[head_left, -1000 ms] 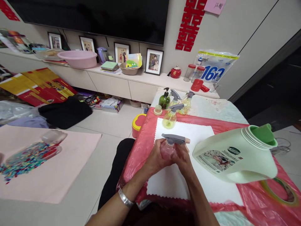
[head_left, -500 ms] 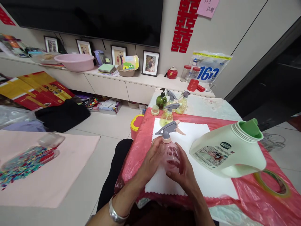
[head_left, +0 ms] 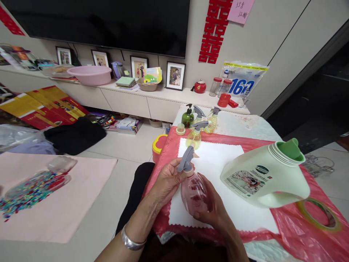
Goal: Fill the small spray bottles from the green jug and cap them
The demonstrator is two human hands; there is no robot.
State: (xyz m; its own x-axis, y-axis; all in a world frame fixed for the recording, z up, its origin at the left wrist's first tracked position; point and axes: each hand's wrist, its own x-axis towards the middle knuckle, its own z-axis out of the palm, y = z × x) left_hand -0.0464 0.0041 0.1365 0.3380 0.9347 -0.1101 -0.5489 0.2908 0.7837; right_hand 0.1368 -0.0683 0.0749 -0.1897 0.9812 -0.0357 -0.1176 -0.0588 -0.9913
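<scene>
A clear pink spray bottle point(head_left: 193, 193) with a grey trigger head point(head_left: 187, 159) is held tilted above a white scalloped mat point(head_left: 245, 218). My left hand point(head_left: 169, 180) has its fingers closed around the neck and trigger head. Wrapped about the right side of the bottle's body is my right hand point(head_left: 214, 203). Beyond the bottle stands a yellow-tinted spray bottle point(head_left: 194, 138) with a grey trigger. To the right is a large pale green jug point(head_left: 261, 178), its mouth uncapped and a green spout showing.
Past the mat stand a green pump bottle point(head_left: 187, 118), more spray bottles point(head_left: 213, 122) and a pale green cap point(head_left: 180, 129). A tape roll point(head_left: 320, 214) lies on the red plastic sheet point(head_left: 289, 222). At left, a pink table point(head_left: 81, 203) carries colourful small pieces point(head_left: 32, 193).
My left hand has moved up from the bottle's body to its neck and trigger head. The head has turned, and the bottle now leans to the left.
</scene>
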